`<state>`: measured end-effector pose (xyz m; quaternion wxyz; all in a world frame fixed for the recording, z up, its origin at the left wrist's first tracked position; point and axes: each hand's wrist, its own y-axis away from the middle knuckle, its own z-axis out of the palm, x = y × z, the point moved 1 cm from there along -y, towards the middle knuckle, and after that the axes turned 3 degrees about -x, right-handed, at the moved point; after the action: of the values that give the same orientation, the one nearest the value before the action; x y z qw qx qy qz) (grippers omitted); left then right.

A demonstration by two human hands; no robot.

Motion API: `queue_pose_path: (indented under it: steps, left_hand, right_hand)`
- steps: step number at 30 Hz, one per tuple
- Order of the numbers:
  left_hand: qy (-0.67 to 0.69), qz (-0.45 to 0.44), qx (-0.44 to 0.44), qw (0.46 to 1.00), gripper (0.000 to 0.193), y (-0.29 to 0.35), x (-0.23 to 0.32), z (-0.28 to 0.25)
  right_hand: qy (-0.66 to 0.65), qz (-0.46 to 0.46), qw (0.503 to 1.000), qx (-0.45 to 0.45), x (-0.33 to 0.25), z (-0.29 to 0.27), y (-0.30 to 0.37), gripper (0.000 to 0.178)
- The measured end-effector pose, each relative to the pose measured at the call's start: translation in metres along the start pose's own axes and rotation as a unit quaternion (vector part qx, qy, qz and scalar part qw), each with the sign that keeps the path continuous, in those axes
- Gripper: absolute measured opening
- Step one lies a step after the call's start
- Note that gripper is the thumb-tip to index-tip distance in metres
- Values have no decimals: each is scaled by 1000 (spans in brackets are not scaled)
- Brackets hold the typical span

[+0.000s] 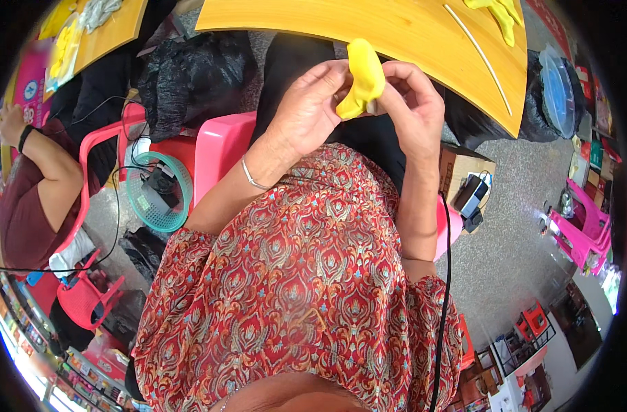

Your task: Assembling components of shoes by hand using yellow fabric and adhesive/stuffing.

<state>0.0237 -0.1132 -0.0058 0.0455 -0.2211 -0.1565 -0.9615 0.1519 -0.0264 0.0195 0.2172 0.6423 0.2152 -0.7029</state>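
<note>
Both my hands hold a small, smooth yellow piece [361, 77], rounded at its top and bent toward its lower end. It looks like soft fabric, but its exact kind is unclear. My left hand [312, 106] pinches its left side, with the fingertips partly behind it. At the other side, my right hand [413, 103] has thumb and fingers closed on the lower edge. The piece is raised in front of the near edge of a yellow wooden table [396, 17]. On that table lie a thin pale stick [479, 58] and more limp yellow pieces [500, 17].
A co-worker's arm [52, 168] is at the left, beside a second table [114, 34] bearing yellow pieces. A teal basket [159, 216] holds black devices. A pink chair [224, 141], black bags [196, 75], a cardboard box [457, 172] and a blue tub [557, 93] stand around me.
</note>
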Motion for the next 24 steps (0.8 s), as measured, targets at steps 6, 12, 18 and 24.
queue_pose_path:
  steps: [6,12,18,24]
  left_hand:
    - [-1,9,-27,1000,27,7,7,20]
    - [-66,-5,-51,997,14,9,-6,9]
    - [17,23,-41,999,26,9,-2,-15]
    - [-45,41,-78,995,27,17,19,-2]
  right_hand:
    - [56,21,997,48,-15,13,4,13]
    - [308,-159,937,38,-2,13,7,6]
    - [190,-86,965,-159,-12,13,1,25]
    - [189,-82,965,-165,-11,14,-3,17]
